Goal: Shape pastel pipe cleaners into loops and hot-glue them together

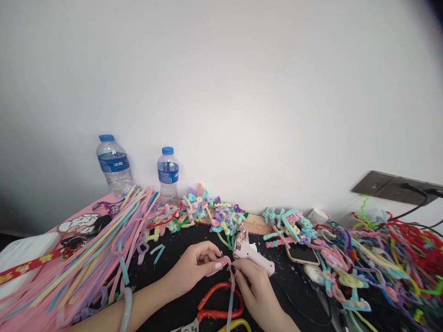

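Observation:
A pink pipe cleaner [231, 288] runs between my two hands, bent at its top, with its pale tail hanging down toward the table's front. My left hand [200, 265] pinches the bent end between thumb and fingers. Close beside it, my right hand [254, 286] grips the same strip with thumb and forefinger. Below the hands lie red-handled scissors [203, 314], partly crossed by the hanging strip. A pale pink glue gun [254, 256] rests just beyond my right hand.
Long pastel pipe cleaners [100, 249] spread over the left side. Two water bottles [112, 166] stand by the wall. Finished pipe-cleaner flowers [199, 200] line the back. A phone [302, 254], a tangle of coloured pipe cleaners [380, 249] and a wall socket [384, 186] are at right.

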Demonstrator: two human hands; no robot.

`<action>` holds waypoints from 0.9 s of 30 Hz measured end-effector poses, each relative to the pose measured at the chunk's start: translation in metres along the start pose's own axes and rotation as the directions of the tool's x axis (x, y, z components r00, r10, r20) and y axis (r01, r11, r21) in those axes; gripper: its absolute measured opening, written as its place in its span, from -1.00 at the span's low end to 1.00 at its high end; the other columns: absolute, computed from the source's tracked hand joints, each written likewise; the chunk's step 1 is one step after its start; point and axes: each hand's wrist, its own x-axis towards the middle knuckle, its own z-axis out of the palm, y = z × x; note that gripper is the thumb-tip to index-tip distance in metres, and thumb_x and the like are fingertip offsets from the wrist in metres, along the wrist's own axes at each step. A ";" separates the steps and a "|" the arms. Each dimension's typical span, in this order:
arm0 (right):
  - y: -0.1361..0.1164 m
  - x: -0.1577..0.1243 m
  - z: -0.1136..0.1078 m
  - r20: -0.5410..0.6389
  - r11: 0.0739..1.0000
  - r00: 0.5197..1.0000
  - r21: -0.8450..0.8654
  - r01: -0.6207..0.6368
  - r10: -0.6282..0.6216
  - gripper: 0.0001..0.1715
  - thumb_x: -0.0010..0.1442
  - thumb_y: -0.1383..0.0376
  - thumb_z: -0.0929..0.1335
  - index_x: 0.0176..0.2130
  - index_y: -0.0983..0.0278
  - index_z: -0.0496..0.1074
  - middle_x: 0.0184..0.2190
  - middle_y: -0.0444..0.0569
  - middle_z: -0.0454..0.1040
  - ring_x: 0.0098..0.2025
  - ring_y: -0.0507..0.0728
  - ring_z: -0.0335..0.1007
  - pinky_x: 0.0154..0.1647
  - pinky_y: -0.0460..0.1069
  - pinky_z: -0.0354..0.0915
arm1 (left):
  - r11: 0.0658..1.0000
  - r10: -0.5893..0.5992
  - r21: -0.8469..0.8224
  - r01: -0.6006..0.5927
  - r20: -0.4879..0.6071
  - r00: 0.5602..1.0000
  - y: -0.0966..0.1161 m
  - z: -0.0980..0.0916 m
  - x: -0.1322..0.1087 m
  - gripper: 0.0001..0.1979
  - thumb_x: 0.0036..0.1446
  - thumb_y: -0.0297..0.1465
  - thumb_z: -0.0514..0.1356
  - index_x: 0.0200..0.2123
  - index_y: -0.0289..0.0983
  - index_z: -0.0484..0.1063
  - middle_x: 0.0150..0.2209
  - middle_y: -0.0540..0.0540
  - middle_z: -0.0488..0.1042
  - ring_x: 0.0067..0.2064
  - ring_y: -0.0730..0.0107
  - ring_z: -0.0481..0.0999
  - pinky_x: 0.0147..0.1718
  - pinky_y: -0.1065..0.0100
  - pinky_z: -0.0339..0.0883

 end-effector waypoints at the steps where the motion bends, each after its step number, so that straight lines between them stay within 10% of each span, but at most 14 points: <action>1: -0.001 0.000 0.000 0.006 1.000 1.000 0.000 0.002 -0.002 -0.73 0.27 0.43 0.15 -0.34 0.29 0.37 -0.44 -0.03 0.44 -0.39 0.10 0.35 -0.36 -0.06 0.23 | 1.000 0.000 -0.003 0.000 0.003 1.000 0.000 0.000 0.000 -0.76 0.00 -0.30 0.27 -0.35 -0.36 0.37 -0.51 0.03 0.40 -0.51 0.53 0.23 -0.52 0.47 0.09; 27: -0.002 0.000 -0.001 0.052 1.000 0.998 0.020 0.019 -0.020 -0.73 0.23 0.51 0.19 -0.27 0.29 0.43 -0.37 -0.02 0.48 -0.33 0.10 0.38 -0.29 -0.07 0.26 | 1.000 -0.010 0.010 0.010 0.024 1.000 0.000 0.000 -0.001 -0.73 0.00 -0.24 0.28 -0.37 -0.33 0.37 -0.51 0.03 0.38 -0.50 0.51 0.25 -0.49 0.45 0.10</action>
